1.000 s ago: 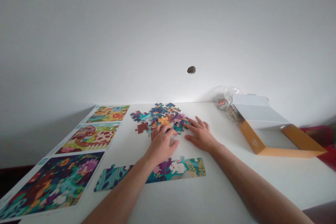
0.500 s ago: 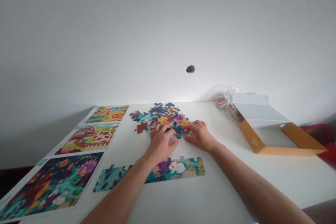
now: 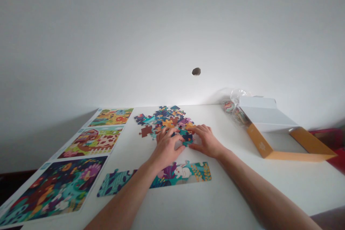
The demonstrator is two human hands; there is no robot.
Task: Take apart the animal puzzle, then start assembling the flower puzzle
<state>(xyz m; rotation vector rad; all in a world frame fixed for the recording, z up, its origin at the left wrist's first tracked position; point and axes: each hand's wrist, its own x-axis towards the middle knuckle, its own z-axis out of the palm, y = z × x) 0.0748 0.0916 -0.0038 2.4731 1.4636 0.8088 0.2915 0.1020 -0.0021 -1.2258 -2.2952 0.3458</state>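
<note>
A loose heap of puzzle pieces (image 3: pixel 168 118) lies on the white table. At its near edge my left hand (image 3: pixel 166 148) and my right hand (image 3: pixel 206 141) face each other, thumbs and fingers curved around a dark blue and teal piece (image 3: pixel 188 138). Both hands seem to touch this piece, one from each side. Nearer to me lies a joined strip of pieces (image 3: pixel 183 173) with a white rabbit and orange leaves; my left forearm covers its middle. A brown piece (image 3: pixel 146 131) sits at the left of the heap.
Three picture sheets (image 3: pixel 56 190) lie along the left side. At the right stands an open orange and white box (image 3: pixel 285 156), with a clear plastic bag (image 3: pixel 235 109) of pieces beside it. A wall with a hole (image 3: pixel 196 71) rises behind the table.
The dark blue and teal piece has come slightly nearer to me and shows more between my hands. Both hands have shifted only a little.
</note>
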